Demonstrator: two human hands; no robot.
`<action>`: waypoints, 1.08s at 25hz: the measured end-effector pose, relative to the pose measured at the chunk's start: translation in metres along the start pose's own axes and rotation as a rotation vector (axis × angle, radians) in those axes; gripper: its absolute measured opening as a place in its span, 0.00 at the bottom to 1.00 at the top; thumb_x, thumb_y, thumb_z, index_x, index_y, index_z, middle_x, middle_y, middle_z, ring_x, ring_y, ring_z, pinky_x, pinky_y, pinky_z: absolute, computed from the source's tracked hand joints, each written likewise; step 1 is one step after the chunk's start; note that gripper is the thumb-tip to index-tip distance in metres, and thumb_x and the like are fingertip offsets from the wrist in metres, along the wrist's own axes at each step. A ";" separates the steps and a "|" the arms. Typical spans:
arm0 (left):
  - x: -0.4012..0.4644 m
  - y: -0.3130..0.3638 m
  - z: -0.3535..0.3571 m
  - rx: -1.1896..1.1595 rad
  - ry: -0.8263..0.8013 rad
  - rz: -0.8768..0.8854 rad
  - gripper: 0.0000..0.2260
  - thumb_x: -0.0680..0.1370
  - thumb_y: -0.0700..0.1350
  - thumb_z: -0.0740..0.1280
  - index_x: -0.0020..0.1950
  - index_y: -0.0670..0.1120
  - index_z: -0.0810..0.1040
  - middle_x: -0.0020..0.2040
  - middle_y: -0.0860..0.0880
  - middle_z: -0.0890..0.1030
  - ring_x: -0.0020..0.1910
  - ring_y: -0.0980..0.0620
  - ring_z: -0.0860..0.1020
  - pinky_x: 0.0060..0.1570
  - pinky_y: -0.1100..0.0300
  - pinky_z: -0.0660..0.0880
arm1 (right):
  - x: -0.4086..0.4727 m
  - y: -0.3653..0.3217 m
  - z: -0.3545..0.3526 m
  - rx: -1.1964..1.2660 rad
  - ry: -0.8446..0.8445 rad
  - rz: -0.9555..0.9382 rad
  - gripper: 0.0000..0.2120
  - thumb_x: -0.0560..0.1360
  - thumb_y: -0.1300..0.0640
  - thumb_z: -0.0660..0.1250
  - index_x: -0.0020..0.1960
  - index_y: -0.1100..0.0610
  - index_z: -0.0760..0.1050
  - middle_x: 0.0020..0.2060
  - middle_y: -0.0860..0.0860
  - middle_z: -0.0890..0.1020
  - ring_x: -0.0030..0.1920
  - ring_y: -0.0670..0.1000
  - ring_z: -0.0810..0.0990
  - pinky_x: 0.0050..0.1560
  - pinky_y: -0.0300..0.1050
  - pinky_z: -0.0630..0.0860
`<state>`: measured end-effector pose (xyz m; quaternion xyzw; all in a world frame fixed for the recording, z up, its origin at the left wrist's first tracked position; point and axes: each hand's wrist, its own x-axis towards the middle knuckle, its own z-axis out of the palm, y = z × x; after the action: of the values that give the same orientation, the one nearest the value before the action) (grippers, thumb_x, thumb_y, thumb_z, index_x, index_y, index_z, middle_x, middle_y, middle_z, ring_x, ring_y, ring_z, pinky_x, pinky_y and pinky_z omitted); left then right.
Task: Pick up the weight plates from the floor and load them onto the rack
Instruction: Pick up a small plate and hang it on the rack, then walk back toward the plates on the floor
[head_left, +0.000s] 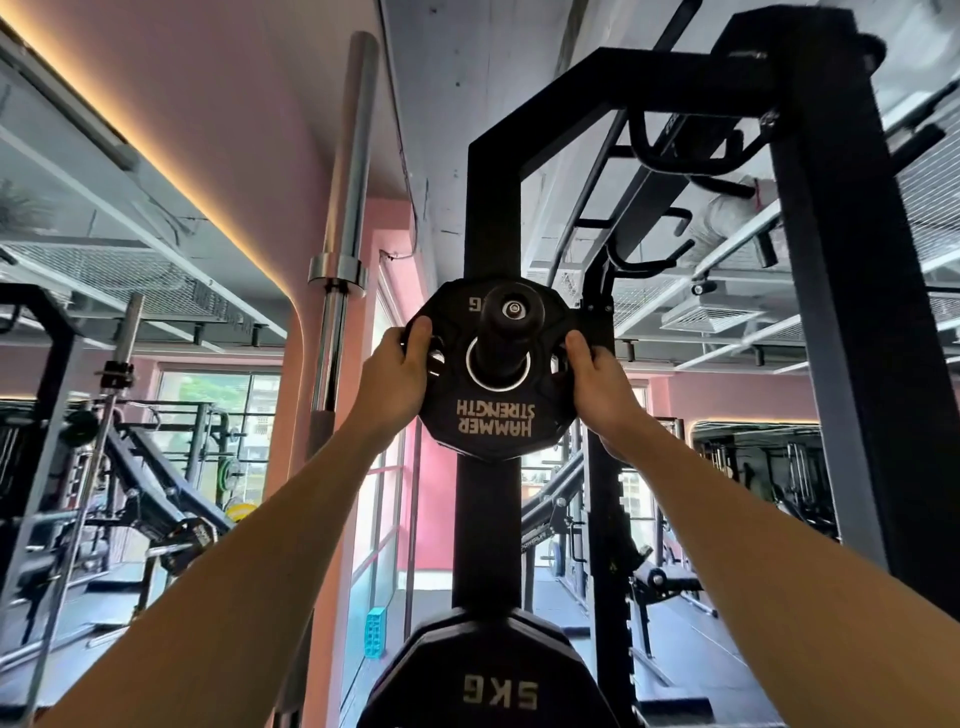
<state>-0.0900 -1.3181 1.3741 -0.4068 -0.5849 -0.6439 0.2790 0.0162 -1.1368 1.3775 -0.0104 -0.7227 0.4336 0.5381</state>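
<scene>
A small black weight plate (493, 415), lettered HAMMER STRENGTH upside down, sits with its centre hole around a black storage peg (511, 317) on the black rack upright (491, 208). My left hand (395, 387) grips the plate's left edge, thumb on its face. My right hand (602, 389) grips the right edge the same way. Both arms reach up and forward. Below, a larger black plate marked 5KG (493, 675) hangs on a lower peg of the same upright.
An upright steel barbell (345, 208) stands just left of the rack. The rack's right post (841, 312) and hooks rise at right. Benches and other machines fill the gym floor at left and behind. A turquoise block (375, 633) sits low by the window.
</scene>
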 end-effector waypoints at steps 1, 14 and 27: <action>0.001 -0.002 0.002 0.018 0.001 0.004 0.20 0.83 0.57 0.53 0.61 0.43 0.73 0.43 0.55 0.78 0.40 0.61 0.76 0.34 0.68 0.68 | 0.003 0.003 0.001 -0.007 -0.008 0.000 0.26 0.82 0.41 0.52 0.60 0.62 0.75 0.48 0.59 0.84 0.49 0.55 0.83 0.47 0.47 0.79; 0.005 -0.018 0.005 0.016 -0.045 -0.067 0.19 0.83 0.57 0.56 0.61 0.42 0.72 0.43 0.51 0.78 0.40 0.56 0.77 0.32 0.69 0.72 | 0.000 0.015 0.002 -0.109 -0.027 0.051 0.28 0.81 0.38 0.54 0.62 0.62 0.70 0.50 0.60 0.82 0.47 0.59 0.83 0.44 0.51 0.81; -0.197 -0.040 -0.035 0.138 -0.226 -0.461 0.12 0.80 0.54 0.62 0.52 0.45 0.74 0.47 0.44 0.81 0.40 0.48 0.81 0.40 0.56 0.74 | -0.196 0.062 -0.027 -0.255 -0.267 0.338 0.22 0.81 0.44 0.58 0.44 0.62 0.77 0.40 0.60 0.82 0.39 0.57 0.81 0.42 0.53 0.80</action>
<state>-0.0288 -1.3693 1.1862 -0.3120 -0.7321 -0.5996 0.0850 0.0920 -1.1763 1.1887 -0.1416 -0.8241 0.4205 0.3521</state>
